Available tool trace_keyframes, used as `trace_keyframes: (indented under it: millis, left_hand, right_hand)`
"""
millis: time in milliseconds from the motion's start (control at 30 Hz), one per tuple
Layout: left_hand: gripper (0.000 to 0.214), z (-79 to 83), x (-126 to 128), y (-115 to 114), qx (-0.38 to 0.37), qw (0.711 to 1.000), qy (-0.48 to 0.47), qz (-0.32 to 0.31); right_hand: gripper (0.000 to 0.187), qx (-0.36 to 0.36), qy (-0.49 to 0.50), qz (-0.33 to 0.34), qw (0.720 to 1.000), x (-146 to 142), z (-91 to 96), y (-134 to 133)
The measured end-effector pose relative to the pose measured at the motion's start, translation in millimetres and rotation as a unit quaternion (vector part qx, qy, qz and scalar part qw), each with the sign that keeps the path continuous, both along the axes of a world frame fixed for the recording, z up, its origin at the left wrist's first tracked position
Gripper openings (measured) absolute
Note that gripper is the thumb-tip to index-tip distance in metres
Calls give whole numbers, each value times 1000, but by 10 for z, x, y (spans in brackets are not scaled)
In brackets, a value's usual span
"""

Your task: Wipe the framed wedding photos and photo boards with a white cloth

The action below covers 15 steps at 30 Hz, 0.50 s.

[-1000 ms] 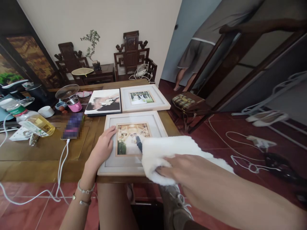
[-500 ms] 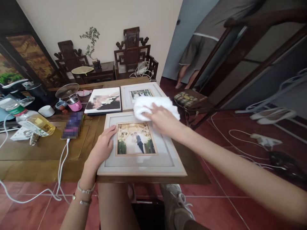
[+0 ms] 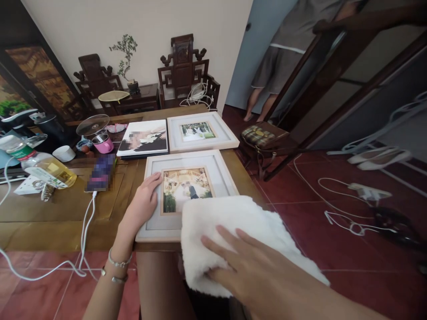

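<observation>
A pale wooden picture frame (image 3: pixel 193 155) lies flat at the table's front edge, holding a photo of a couple under an arch. On its left border rests my left hand (image 3: pixel 145 202), fingers stretched out flat on the frame. My right hand (image 3: pixel 247 262) has hold of a white fluffy cloth (image 3: pixel 267 222), its fingers spread over the near side. The cloth hides the frame's lower right part and hangs past the table edge. A second pale frame (image 3: pixel 223 129) with an outdoor photo lies just behind the first.
Left of the second frame is a photo album (image 3: pixel 147 135). A phone (image 3: pixel 101 173) on a charging cable, a pink mug (image 3: pixel 103 143) and a tilted bottle (image 3: pixel 53 166) stand or lie on the left. A brown bag (image 3: pixel 263 135) sits beyond the right edge; a person (image 3: pixel 276 62) stands behind.
My right hand has drawn the white cloth from the frame's far right corner toward me, over its near right part. The second frame is now uncovered. My left hand stays put.
</observation>
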<state>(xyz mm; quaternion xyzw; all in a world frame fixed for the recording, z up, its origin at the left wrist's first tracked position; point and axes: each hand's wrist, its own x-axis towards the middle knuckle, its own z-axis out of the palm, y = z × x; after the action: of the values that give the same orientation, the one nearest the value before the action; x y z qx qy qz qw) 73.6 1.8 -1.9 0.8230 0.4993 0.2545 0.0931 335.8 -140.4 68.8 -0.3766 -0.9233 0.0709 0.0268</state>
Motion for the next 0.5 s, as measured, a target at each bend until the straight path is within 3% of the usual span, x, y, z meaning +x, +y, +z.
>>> trace_keyframes:
  millis: [67, 167, 367, 500]
  left_hand:
    - [53, -3, -17, 4, -5, 1000, 6, -10]
    - [53, -21, -44, 16, -8, 1000, 0, -24]
    - [53, -31, -53, 18, -15, 999, -17, -27]
    - [53, -7, -41, 10, -17, 1000, -9, -25]
  right_hand:
    - [61, -17, 15, -3, 1000, -39, -68, 112]
    - [64, -13, 9, -36, 999, -67, -179, 544]
    - [65, 124, -6, -119, 985, 66, -277, 1595]
    - [63, 123, -38, -92, 987, 54, -278, 1869]
